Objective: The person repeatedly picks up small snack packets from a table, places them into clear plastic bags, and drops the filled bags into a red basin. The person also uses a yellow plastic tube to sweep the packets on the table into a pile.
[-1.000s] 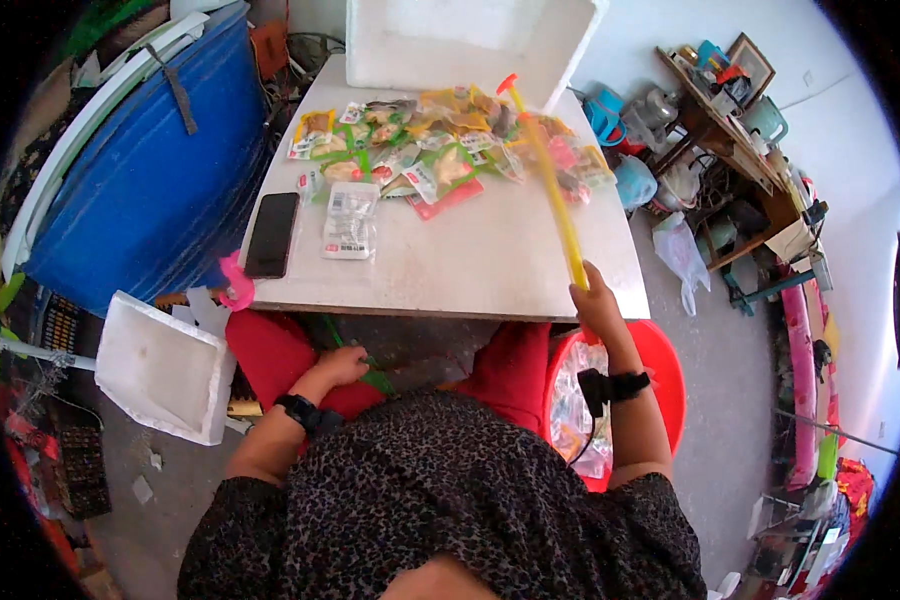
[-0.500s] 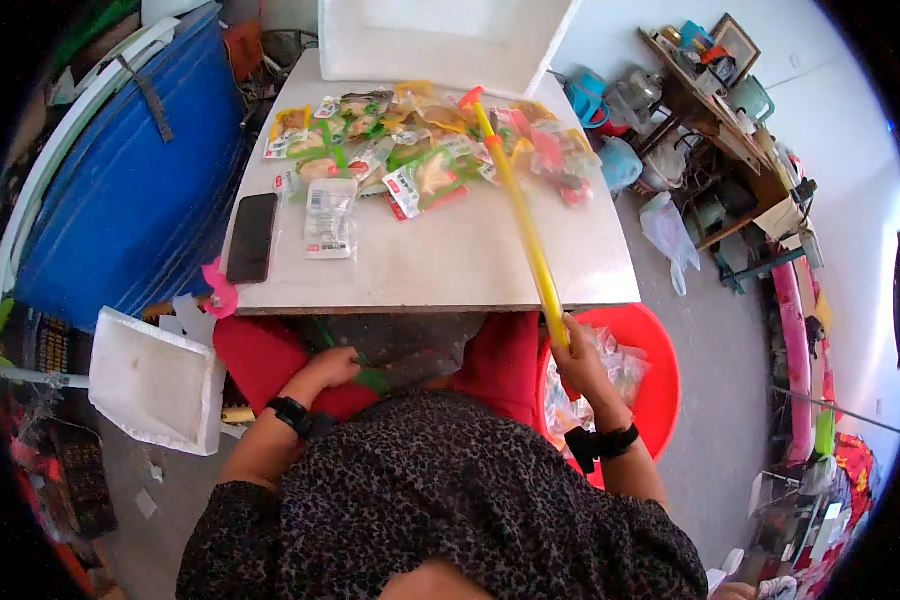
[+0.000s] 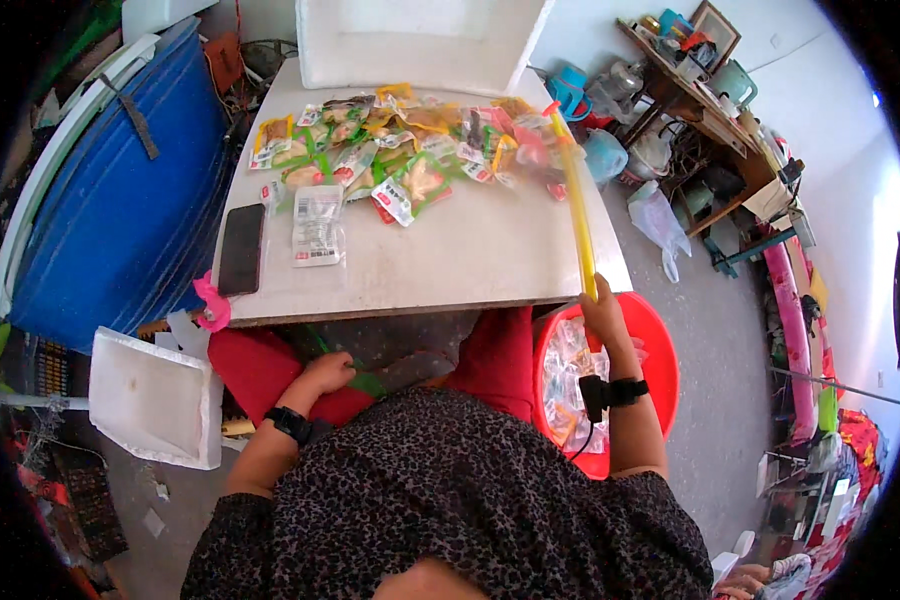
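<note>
My right hand (image 3: 605,310), over the table's right front corner, is closed round a long yellow stick (image 3: 578,210) with a red tip. The stick reaches across the table's right side, its tip by the far right of a heap of food packets (image 3: 420,175). In my lap, my left hand (image 3: 328,373) is closed at the edge of a clear-and-green plastic bag (image 3: 370,383); the fingertips are partly hidden. Nearer the table's front left lie a white-labelled clear pouch (image 3: 318,225) and a dark phone (image 3: 241,250).
A white foam box (image 3: 420,50) stands at the back of the white table (image 3: 450,260). Below its right corner sits a red basin (image 3: 660,390) with many packets. At left are an empty-looking foam box (image 3: 155,400) and a large blue tub (image 3: 120,200). A cluttered shelf (image 3: 720,125) stands right.
My right hand has moved right and up, swinging the yellow stick to the right across the table. My left hand stays in my lap. The whole view has shifted slightly.
</note>
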A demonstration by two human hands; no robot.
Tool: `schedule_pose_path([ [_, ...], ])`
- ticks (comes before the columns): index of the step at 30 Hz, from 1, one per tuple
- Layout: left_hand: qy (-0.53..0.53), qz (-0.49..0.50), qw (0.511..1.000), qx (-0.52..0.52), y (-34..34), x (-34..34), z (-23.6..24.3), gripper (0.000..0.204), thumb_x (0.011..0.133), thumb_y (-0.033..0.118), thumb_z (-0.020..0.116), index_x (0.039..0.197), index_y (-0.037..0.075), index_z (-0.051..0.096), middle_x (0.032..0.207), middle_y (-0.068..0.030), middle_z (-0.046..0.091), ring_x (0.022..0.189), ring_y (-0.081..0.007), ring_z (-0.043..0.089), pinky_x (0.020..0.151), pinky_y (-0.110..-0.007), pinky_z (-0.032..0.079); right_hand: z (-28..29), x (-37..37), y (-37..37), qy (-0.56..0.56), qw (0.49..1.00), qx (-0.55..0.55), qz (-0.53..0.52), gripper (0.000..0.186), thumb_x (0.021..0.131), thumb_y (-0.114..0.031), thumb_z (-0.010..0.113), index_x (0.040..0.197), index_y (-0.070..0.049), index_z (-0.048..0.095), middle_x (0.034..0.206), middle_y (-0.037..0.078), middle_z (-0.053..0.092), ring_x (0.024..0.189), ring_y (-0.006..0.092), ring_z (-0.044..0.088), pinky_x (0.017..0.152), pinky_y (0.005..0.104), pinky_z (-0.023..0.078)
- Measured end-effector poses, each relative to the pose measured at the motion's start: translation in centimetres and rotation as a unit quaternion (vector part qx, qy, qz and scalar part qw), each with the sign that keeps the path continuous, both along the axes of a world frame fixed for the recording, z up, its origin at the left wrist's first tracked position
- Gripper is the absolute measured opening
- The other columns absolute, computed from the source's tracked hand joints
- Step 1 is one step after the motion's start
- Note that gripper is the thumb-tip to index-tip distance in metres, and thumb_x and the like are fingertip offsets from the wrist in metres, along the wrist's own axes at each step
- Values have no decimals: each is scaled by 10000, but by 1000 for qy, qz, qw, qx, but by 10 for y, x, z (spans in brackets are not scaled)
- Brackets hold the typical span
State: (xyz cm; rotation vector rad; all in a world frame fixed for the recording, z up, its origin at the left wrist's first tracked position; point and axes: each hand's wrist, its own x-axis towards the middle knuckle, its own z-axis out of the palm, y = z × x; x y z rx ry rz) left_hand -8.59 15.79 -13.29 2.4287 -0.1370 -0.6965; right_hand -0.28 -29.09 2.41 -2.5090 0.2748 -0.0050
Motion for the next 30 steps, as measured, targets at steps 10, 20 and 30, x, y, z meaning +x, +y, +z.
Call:
schedule_pose_path([
  [10, 18, -13, 1000, -6, -4, 1, 7, 305, 684, 236, 509, 909, 31, 511, 871, -170, 541, 805, -304, 520, 673, -357, 412, 35, -86, 28, 59, 994, -75, 60, 461, 730, -170, 479, 1144, -29, 334, 799, 258, 525, 776, 381, 515, 648, 405, 414],
  [20, -9, -23, 1000, 1, -4, 1, 2, 301, 683, 249, 515, 896, 36, 517, 880, -164, 542, 822, -300, 515, 684, -360, 411, -11, -139, 3, -49, 997, -49, 29, 439, 722, -149, 492, 1123, -25, 361, 794, 244, 528, 732, 367, 526, 628, 393, 421],
  [30, -5, -5, 1000, -13, 0, -1, -2, 275, 702, 251, 505, 881, 43, 516, 851, -156, 548, 796, -296, 526, 665, -361, 414, -5, -90, -24, -79, 986, -149, 0, 399, 737, -172, 458, 1105, -37, 383, 747, 232, 542, 703, 371, 532, 604, 430, 419],
])
